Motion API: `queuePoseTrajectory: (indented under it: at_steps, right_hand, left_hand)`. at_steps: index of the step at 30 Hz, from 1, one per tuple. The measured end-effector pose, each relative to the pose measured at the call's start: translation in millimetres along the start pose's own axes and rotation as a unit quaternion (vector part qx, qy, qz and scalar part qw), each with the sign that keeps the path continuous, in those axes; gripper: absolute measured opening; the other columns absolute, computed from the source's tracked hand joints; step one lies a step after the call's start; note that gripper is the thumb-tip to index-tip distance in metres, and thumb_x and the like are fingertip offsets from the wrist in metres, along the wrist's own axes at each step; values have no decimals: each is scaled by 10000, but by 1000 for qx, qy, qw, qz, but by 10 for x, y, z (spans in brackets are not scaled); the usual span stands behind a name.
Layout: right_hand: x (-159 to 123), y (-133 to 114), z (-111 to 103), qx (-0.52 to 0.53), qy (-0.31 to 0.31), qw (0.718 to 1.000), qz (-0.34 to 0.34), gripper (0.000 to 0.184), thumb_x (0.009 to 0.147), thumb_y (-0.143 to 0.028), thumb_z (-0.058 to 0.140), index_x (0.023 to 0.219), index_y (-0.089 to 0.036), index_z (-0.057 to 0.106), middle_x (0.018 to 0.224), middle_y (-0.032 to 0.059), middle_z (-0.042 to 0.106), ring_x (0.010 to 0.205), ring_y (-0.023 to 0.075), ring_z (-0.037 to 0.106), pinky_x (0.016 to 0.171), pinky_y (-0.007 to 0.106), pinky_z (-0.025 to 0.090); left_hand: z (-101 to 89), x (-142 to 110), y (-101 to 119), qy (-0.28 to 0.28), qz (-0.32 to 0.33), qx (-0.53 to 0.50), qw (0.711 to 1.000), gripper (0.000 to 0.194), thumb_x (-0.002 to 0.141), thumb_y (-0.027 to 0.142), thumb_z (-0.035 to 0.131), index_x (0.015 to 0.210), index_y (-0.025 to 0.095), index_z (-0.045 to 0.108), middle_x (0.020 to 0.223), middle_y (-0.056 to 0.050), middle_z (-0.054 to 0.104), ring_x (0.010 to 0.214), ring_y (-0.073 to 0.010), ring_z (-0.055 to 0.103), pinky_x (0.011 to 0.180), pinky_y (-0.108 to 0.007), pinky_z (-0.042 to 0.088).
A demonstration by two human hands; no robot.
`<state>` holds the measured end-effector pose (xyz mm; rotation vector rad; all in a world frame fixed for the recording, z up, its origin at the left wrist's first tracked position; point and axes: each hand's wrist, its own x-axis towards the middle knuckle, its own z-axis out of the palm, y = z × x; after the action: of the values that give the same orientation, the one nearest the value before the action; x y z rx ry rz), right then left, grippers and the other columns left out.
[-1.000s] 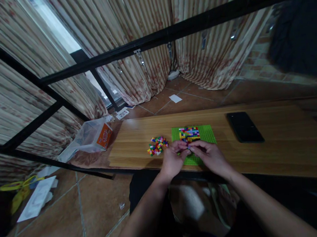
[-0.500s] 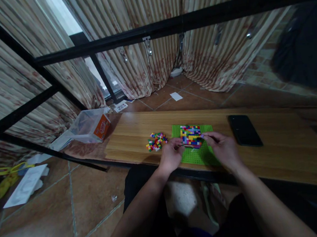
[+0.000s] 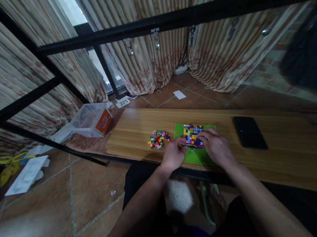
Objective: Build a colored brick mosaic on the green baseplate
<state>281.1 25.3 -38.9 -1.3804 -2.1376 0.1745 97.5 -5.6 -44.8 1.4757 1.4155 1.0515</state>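
Observation:
A block of small multicoloured toy bricks point(image 3: 191, 132) sits over a green studded baseplate point(image 3: 195, 158) on the wooden table. The lower left edge of the block is pinched between the thumb and fingers of my left hand point(image 3: 174, 155). My right hand point(image 3: 217, 147) is closed at the block's right side, its fingertips against the bricks. A small purple brick point(image 3: 198, 136) shows at those fingertips, partly covered. Left of the baseplate lies a loose pile of mixed-colour bricks point(image 3: 158, 139).
A black phone point(image 3: 250, 133) lies on the table's right part. At the left end stands a clear plastic box point(image 3: 87, 120) with an orange label. A black metal rail point(image 3: 138, 32) crosses beyond the table, in front of striped curtains point(image 3: 147, 67).
My right hand has moved left, bringing the small purple brick from beside the block onto its right part. My left hand stays at the block's lower left edge. The view has shifted slightly.

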Motion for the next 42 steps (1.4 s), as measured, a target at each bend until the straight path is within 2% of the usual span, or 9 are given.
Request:
queuePoseTrajectory:
  at_steps: [5,9,14,19,24,28,31,38,42]
  right_hand:
    - [2,17,-4,-16,-1,1000,-9,320,972,-308,405,938,-192,701,956,95,652,832,231,619,743,350,482]
    - [-1,8,-12,-26,-9,1000,-13,311,969,-296,406,942,-192,699,962,95,653,837,231,614,733,346,478]
    - [9,-63,-34,-54,-18,998,-5,324,960,-273,396,875,-191,698,928,99,646,820,234,604,732,351,470]
    - [31,-57,-11,63,31,996,60,245,881,-299,511,790,-189,711,880,83,657,761,210,616,729,347,471]
    - [37,18,82,209,67,958,183,203,736,-393,659,748,-200,721,816,51,681,671,183,597,663,328,456]
    - [48,-21,117,307,97,901,292,259,601,-408,749,734,-188,718,734,41,701,613,172,587,612,313,447]
    - [64,-73,113,354,110,869,328,266,537,-385,775,700,-185,710,683,31,693,596,167,585,591,302,449]
    - [71,-73,150,366,119,856,345,262,507,-375,774,665,-181,696,639,13,664,541,135,534,539,274,415]
    - [59,-56,183,368,116,856,345,273,515,-385,779,669,-178,689,630,5,653,519,120,509,535,271,417]
  left_hand:
    - [-1,-12,26,0,-4,9,1000,227,783,61,598,977,159,664,922,-51,720,833,-162,666,794,-281,526]
    - [-7,-21,35,-4,-5,12,1000,233,785,56,589,978,160,667,945,-52,723,864,-162,669,846,-288,525]
    - [-8,-12,19,-3,-5,31,1000,239,782,58,590,980,166,668,947,-50,722,878,-169,671,856,-294,527]
    - [-22,-18,50,-13,-5,47,999,236,788,64,593,992,164,660,921,-38,715,852,-158,663,833,-287,527]
    - [-31,-30,82,-18,-3,50,999,243,794,56,584,1003,153,661,920,-42,709,823,-151,654,801,-274,519]
    - [-18,-29,53,-20,-4,42,999,258,792,52,586,1017,152,662,912,-39,707,805,-146,649,782,-262,512]
    - [-8,-30,23,-21,0,41,999,249,793,57,587,1010,152,663,911,-36,705,809,-143,646,787,-260,510]
    - [-12,-52,41,-25,6,49,998,257,795,65,591,1019,157,675,917,-35,715,806,-145,654,797,-267,518]
    - [-10,-47,6,-1,6,24,1000,220,805,72,593,987,147,692,934,-57,729,848,-163,672,816,-288,529]
